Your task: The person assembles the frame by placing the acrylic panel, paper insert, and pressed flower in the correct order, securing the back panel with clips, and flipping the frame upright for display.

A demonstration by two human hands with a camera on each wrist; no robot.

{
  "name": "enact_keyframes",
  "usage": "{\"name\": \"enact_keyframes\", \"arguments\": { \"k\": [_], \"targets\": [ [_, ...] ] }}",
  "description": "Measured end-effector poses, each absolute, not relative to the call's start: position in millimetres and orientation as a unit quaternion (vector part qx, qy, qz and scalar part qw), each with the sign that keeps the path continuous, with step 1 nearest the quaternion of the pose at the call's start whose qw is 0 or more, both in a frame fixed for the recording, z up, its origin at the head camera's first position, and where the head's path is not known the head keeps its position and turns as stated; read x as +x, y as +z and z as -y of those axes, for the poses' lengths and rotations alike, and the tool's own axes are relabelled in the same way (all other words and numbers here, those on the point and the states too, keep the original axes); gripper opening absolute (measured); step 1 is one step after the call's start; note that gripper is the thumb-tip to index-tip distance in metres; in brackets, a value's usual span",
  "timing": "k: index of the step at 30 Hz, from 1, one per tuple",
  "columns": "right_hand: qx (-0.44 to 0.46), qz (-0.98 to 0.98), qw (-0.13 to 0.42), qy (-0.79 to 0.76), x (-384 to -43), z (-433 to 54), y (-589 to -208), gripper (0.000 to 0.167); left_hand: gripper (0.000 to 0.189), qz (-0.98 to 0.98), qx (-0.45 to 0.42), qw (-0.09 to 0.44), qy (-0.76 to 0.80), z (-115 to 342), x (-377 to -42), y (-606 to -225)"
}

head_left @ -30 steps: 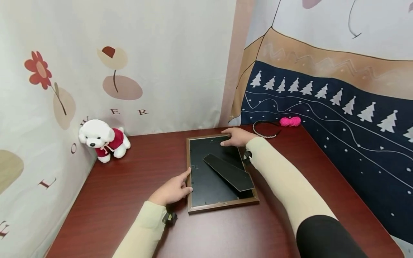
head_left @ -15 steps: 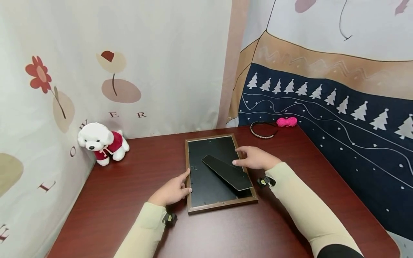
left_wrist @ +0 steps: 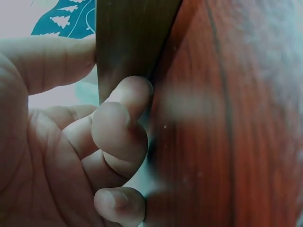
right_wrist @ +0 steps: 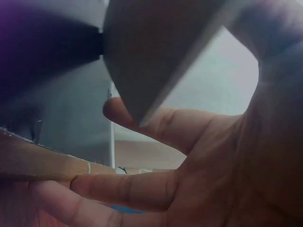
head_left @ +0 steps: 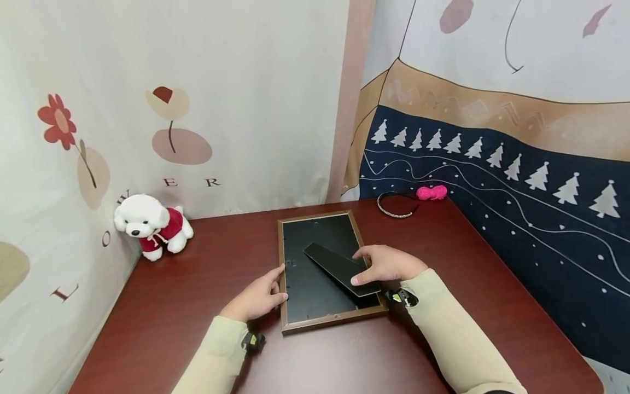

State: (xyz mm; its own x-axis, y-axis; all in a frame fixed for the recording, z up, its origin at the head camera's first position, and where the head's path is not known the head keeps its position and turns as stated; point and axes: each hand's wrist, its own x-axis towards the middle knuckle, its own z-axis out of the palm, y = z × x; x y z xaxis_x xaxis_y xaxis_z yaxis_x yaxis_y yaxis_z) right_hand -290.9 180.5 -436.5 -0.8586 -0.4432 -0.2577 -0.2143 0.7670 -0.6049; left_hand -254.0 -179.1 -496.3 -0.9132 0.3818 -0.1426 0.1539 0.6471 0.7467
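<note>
A picture frame [head_left: 290, 323] with a brown rim and black back lies face down on the table. Its black easel stand [head_left: 334, 268] slants across the back, its wider near end raised. At the frame's left edge, my left hand [head_left: 256, 295] holds the rim; the left wrist view shows a fingertip on the upper edge and curled fingers against the side. My right hand [head_left: 391, 264] reaches over the right edge, thumb on top of the stand. In the right wrist view, the stand [right_wrist: 147, 56] lies between thumb and index finger, and other fingertips [right_wrist: 52, 191] meet the frame's rim.
A white plush dog [head_left: 152, 224] in a red outfit stands at the table's back left. A headband [head_left: 396, 213] and a pink yarn bundle [head_left: 431, 192] lie at the back right. Printed cloths [head_left: 256, 109] hang behind the table [head_left: 236, 241].
My right hand has left the frame's far right corner, come down along the right edge, and taken the stand between thumb and finger. The left hand stays at the left edge.
</note>
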Motion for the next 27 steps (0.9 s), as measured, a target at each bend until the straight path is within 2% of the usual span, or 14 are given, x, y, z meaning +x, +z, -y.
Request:
{"name": "enact_keyframes", "arguments": {
  "k": [9,14,21,27],
  "targets": [
    [-0.186,-0.912,0.209,-0.301,-280,-179,-441,0.070,0.085,-0.886,0.119,0.144,0.424,181,-245,-504],
    [-0.194,-0.914,0.206,-0.290,-274,-168,-443,0.071,0.078,-0.887,0.093,0.139,0.430,182,-245,-504],
    [-0.167,-0.931,0.175,-0.275,-266,-149,-446,0.084,0.070,-0.887,0.077,0.115,0.441,184,-250,-499],
    [-0.159,-0.942,0.144,-0.257,-267,-142,-452,0.083,0.068,-0.895,0.070,0.097,0.429,186,-257,-498]
  ]
}}
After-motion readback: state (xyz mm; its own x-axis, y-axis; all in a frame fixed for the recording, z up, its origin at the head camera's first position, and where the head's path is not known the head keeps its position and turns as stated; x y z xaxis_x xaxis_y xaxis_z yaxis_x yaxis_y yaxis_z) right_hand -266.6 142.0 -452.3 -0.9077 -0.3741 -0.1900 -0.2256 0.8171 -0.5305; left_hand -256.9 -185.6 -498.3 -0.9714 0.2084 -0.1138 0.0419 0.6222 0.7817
